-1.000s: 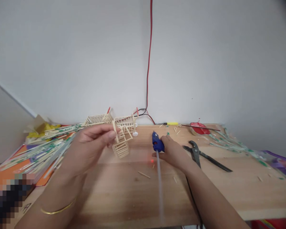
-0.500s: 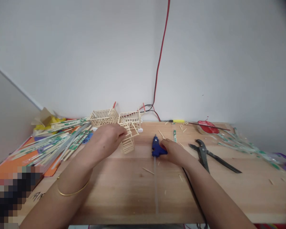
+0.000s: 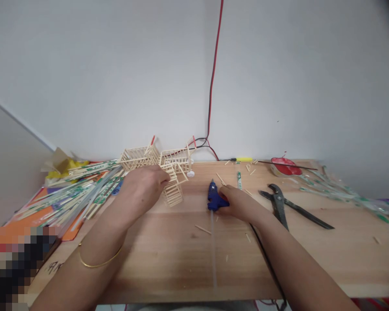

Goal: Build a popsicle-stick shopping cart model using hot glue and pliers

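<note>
Head view: the glue gun (image 3: 213,198) is grasped by the right hand (image 3: 241,205), its tip pointed at the wall (image 3: 116,77). Left of the gun, the frame (image 3: 173,196) stands at the fingertips of the left hand (image 3: 141,190); whether it is pinched cannot be told. The step in hand is judged to be the steadying of the frame while the gun is kept apart from it; for the next move, a firm hold on the frame and a tip clear of the left fingers would be called for.

Counted: one gun, with one rod (image 3: 213,255) trailing from its rear; one frame; two carts (image 3: 138,164), farther back and left of the gun; one pair of pliers (image 3: 280,205), right of it. Offcuts (image 3: 203,229) are scattered around the gun, and wrapped sticks (image 3: 81,190) are heaped far left of it; neither can be counted surely.
</note>
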`<move>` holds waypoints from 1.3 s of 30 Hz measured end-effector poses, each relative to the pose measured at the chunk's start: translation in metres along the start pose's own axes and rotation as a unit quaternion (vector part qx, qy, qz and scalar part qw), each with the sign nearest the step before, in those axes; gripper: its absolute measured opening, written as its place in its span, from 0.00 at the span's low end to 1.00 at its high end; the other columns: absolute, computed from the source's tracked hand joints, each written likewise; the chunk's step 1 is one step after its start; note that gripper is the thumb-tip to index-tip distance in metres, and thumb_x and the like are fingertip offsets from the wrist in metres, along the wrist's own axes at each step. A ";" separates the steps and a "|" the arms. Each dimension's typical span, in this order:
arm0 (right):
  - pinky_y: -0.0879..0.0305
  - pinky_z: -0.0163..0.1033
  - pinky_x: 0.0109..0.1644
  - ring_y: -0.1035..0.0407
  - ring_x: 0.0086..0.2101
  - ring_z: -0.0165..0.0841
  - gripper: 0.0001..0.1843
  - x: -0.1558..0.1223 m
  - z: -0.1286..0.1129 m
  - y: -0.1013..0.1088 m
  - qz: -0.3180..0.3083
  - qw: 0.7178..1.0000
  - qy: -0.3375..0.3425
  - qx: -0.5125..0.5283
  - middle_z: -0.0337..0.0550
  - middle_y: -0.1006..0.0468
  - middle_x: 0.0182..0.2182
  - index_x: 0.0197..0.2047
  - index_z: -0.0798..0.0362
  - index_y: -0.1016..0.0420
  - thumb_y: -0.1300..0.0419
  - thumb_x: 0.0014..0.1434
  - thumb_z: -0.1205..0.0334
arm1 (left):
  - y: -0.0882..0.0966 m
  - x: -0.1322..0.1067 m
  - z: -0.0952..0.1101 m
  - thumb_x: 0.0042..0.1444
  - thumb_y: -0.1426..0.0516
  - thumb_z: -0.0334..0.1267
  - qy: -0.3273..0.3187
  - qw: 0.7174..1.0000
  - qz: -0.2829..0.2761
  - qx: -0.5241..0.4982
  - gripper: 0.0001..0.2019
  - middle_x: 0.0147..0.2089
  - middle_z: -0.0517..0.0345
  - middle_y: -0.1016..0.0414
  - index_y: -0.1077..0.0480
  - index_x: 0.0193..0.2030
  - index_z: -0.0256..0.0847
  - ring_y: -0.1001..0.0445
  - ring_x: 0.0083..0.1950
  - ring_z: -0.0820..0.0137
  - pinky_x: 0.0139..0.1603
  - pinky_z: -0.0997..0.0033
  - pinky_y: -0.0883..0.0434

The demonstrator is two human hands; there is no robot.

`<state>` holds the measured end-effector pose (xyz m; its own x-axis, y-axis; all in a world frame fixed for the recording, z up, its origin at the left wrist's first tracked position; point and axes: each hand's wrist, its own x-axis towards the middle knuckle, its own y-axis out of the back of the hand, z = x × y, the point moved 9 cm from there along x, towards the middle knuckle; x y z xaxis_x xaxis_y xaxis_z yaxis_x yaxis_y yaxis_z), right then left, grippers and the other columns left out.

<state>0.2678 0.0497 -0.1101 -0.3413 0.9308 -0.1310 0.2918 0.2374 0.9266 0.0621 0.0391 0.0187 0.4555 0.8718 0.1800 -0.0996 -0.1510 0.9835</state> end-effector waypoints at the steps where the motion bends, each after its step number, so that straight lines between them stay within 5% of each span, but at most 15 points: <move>1: 0.48 0.34 0.31 0.34 0.32 0.34 0.15 0.000 0.000 0.000 -0.001 1.000 -0.003 -0.001 0.44 0.28 0.35 0.34 0.54 0.32 0.34 0.46 0.57 | 0.000 0.000 0.000 0.58 0.49 0.33 0.001 1.000 -0.001 0.001 0.12 0.35 0.52 0.22 0.23 0.34 0.40 0.25 0.38 0.64 0.36 0.70 0.36; 39: 0.50 0.34 0.30 0.35 0.31 0.33 0.15 0.001 -0.001 0.000 -0.004 1.000 0.001 -0.007 0.42 0.28 0.34 0.33 0.53 0.34 0.34 0.46 0.56 | -0.007 0.000 0.005 0.59 0.49 0.34 -0.006 0.999 0.012 0.033 0.14 0.32 0.52 0.25 0.24 0.29 0.40 0.27 0.36 0.65 0.31 0.70 0.40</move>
<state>0.2671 0.0502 -0.1102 -0.3446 0.9286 -0.1377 0.2773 0.2408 0.9301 0.0670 0.0378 0.0122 0.4649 0.8618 0.2029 -0.0525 -0.2019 0.9780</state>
